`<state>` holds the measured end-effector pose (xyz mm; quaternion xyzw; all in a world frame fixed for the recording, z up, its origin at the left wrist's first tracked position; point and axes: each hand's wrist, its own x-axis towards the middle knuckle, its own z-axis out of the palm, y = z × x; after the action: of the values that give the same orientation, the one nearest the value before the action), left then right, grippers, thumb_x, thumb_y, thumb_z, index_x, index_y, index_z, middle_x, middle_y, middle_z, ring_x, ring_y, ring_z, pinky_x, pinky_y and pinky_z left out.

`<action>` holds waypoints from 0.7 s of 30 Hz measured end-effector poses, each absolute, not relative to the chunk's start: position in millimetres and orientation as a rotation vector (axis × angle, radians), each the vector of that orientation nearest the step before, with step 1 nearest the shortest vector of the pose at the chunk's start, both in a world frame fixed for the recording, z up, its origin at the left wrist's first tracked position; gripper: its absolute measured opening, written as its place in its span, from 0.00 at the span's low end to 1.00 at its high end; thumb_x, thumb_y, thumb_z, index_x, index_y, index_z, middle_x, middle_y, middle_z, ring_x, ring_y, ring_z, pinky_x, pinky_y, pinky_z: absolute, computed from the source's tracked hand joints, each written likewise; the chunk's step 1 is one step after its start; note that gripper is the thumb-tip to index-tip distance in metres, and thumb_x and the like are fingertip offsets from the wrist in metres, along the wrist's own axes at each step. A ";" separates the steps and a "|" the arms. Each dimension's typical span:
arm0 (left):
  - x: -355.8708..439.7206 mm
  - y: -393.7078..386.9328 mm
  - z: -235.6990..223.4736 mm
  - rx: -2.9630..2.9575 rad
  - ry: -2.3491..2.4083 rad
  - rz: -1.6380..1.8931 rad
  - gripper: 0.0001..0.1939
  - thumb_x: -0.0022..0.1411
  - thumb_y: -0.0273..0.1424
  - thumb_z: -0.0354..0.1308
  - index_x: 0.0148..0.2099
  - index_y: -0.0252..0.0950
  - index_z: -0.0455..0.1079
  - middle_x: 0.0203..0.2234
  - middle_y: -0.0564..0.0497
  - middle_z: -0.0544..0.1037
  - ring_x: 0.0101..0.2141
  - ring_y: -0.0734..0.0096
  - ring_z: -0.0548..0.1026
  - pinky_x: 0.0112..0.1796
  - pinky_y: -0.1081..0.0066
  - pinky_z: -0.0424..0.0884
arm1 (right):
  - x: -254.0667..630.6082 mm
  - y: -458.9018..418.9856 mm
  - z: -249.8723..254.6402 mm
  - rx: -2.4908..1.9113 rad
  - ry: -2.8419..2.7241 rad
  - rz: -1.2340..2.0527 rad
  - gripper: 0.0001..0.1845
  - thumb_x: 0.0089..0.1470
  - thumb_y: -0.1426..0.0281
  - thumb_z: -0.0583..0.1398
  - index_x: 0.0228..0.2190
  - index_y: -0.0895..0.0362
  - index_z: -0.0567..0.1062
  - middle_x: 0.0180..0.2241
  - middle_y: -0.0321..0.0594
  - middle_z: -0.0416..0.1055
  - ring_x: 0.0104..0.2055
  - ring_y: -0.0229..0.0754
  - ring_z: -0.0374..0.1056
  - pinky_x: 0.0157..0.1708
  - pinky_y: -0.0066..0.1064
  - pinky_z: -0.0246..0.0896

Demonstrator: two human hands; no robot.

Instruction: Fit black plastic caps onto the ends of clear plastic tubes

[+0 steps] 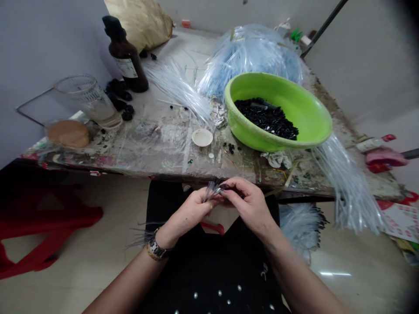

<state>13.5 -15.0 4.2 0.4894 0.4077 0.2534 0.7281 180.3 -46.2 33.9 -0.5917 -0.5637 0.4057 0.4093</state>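
My left hand (191, 213) is closed around a small bunch of thin clear plastic tubes (212, 190), held above my lap just off the table's front edge. Loose ends of the tubes trail out behind the left wrist. My right hand (250, 203) meets the left at the bunch's tips, thumb and fingers pinched together beside dark bits there; exactly what lies between them is hidden. Beyond the hands, a green basin (314, 111) holds a heap of small black pieces (265, 120). Several loose black bits (231, 148) lie in front of it.
Bundles of clear tubes (257, 50) lie behind the basin, and another bundle (350, 183) hangs over the right edge. A brown bottle (131, 65), a tilted-looking glass (93, 102) and a white shallow dish (202, 138) stand on the worn table (153, 148). A red stool (55, 222) is at left.
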 end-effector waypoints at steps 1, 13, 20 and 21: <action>13.1 -15.3 4.1 1.062 0.898 0.561 0.05 0.55 0.31 0.61 0.33 0.33 0.74 0.21 0.56 0.69 0.22 0.78 0.60 0.24 0.75 0.57 | 179.3 -46.0 31.9 -1.507 -1.417 1.016 0.04 0.55 0.69 0.59 0.30 0.56 0.75 0.31 0.38 0.73 0.35 0.40 0.69 0.36 0.30 0.65; 6.2 -12.6 -1.0 0.876 0.939 0.743 0.11 0.56 0.36 0.63 0.35 0.32 0.76 0.19 0.54 0.69 0.20 0.78 0.62 0.23 0.76 0.57 | 184.7 -34.4 25.7 -1.522 -1.372 1.090 0.08 0.55 0.66 0.58 0.27 0.56 0.72 0.23 0.33 0.68 0.26 0.37 0.65 0.30 0.28 0.63; 6.7 -12.9 4.7 0.907 1.021 0.797 0.10 0.55 0.35 0.62 0.34 0.31 0.76 0.17 0.56 0.66 0.19 0.79 0.59 0.23 0.75 0.53 | 229.7 17.0 14.1 -1.815 -1.717 0.147 0.14 0.57 0.70 0.55 0.43 0.59 0.77 0.43 0.50 0.77 0.45 0.51 0.71 0.47 0.39 0.62; 7.0 -13.3 5.7 0.910 1.027 0.800 0.10 0.55 0.35 0.62 0.34 0.31 0.76 0.17 0.56 0.66 0.19 0.79 0.59 0.23 0.75 0.53 | 234.0 24.5 11.8 -1.913 -1.763 0.052 0.16 0.58 0.70 0.55 0.45 0.59 0.76 0.43 0.52 0.77 0.43 0.52 0.71 0.45 0.40 0.62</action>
<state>7.0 -13.3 5.7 0.4085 0.4613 0.3591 0.7009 234.0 24.5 11.8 -0.7086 -0.6530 0.0193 0.2667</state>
